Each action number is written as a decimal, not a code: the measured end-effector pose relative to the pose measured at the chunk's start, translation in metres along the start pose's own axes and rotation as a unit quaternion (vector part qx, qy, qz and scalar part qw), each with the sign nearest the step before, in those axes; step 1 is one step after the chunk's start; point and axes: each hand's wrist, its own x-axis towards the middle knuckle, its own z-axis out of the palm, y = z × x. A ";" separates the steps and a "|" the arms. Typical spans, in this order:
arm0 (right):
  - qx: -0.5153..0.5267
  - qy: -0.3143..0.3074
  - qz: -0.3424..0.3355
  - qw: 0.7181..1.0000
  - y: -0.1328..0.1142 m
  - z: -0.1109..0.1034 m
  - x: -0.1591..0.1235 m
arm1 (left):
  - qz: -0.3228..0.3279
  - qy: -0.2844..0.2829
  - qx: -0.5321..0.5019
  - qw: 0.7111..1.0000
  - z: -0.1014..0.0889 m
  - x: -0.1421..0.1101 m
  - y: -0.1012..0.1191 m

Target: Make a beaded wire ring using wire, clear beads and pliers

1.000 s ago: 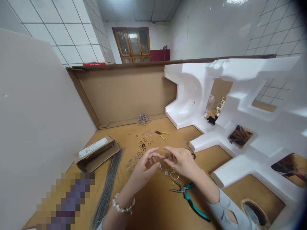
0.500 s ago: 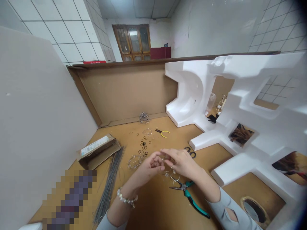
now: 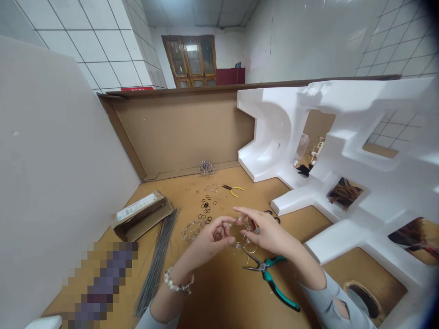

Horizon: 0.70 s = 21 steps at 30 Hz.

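Between my hands is a thin wire ring with clear beads (image 3: 239, 246). My left hand (image 3: 217, 235) pinches its left side with curled fingers. On the other side, my right hand (image 3: 262, 228) holds the ring with its thumb and lower fingers, the index finger stretched out above. Just below lie long-nose pliers with teal handles (image 3: 274, 285), jaws spread. A second beaded wire ring (image 3: 190, 232) rests left of my left hand. Partly behind my right hand are dark scissor handles (image 3: 276, 220).
Several small black rings (image 3: 206, 205) and yellow-handled pliers (image 3: 235, 190) lie farther back. A shiny metal cluster (image 3: 206, 167) sits by the cardboard wall. At left are a bundle of straight wires (image 3: 157, 265) and an open cardboard box (image 3: 144, 219). White molded foam (image 3: 291, 205) borders the right.
My right hand's fingers have spread and its index finger has lifted off, moving slightly right. More of the beaded ring shows between the hands. My left hand has barely moved.
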 end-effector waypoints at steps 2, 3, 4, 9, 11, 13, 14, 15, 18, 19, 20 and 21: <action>-0.024 0.016 0.002 1.000 -0.001 0.000 0.000 | 0.004 0.002 0.022 1.000 0.003 0.000 0.000; -0.037 0.027 0.001 0.999 -0.001 0.000 0.001 | 0.008 0.007 0.028 1.000 0.005 0.000 0.000; -0.047 0.039 -0.002 0.998 -0.001 0.001 0.001 | 0.011 0.013 0.028 0.999 0.007 0.000 -0.001; -0.079 0.098 -0.050 0.991 -0.003 0.004 0.001 | 0.017 0.044 -0.004 0.999 0.013 0.002 -0.005; -0.094 0.114 -0.068 0.987 -0.003 0.005 0.001 | 0.022 0.056 -0.011 0.998 0.015 0.003 -0.007; -0.101 0.125 -0.077 0.984 -0.002 0.006 0.001 | 0.029 0.076 -0.018 0.997 0.016 0.004 -0.009; -0.100 0.129 -0.078 0.983 -0.001 0.006 0.001 | 0.032 0.091 -0.023 0.995 0.017 0.004 -0.010; -0.097 0.132 -0.077 0.983 -0.001 0.006 0.001 | 0.035 0.107 -0.028 0.993 0.018 0.005 -0.010; -0.076 0.139 -0.073 0.985 0.000 0.006 0.001 | 0.045 0.138 -0.027 0.989 0.019 0.005 -0.009; -0.067 0.143 -0.074 0.985 0.000 0.006 0.002 | 0.046 0.140 -0.020 0.989 0.019 0.005 -0.008; -0.057 0.146 -0.074 0.985 0.000 0.006 0.002 | 0.047 0.140 -0.010 0.989 0.019 0.004 -0.007; -0.048 0.150 -0.075 0.985 0.000 0.007 0.002 | 0.048 0.141 0.002 0.989 0.019 0.004 -0.006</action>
